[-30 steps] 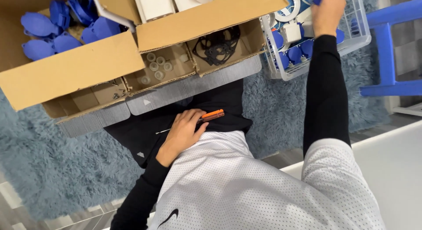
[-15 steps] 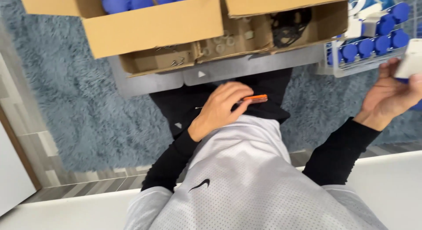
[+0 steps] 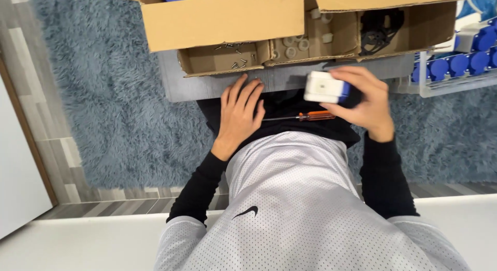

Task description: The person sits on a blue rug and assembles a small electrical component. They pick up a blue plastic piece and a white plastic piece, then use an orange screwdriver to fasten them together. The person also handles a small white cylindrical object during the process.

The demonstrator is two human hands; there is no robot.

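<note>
So the biggest thing here is the shaggy blue-grey rug (image 3: 119,105), and everything else sits on top of it. A big open cardboard box (image 3: 222,20) takes up the far side of the rug, flaps out; the compartments along its near edge have loose screws (image 3: 235,61), some pale ring-shaped bits (image 3: 292,46) and a black tangle of cable (image 3: 380,27). Off to the right of the box there's a clear plastic bin (image 3: 455,77) full of blue-capped parts (image 3: 468,61).

Just nearer than the box is a grey board (image 3: 207,84), and the person's lap is right up against it. Left hand (image 3: 239,113) is lying flat and relaxed on the dark trousers, fingers spread, not holding anything. Right hand (image 3: 362,103) is wrapped around a small white block with a blue end (image 3: 326,88), held up just in front of the box's near edge. An orange-handled screwdriver (image 3: 305,116) lies on the lap between the two hands, neither one touching it as far as I can see.
</note>
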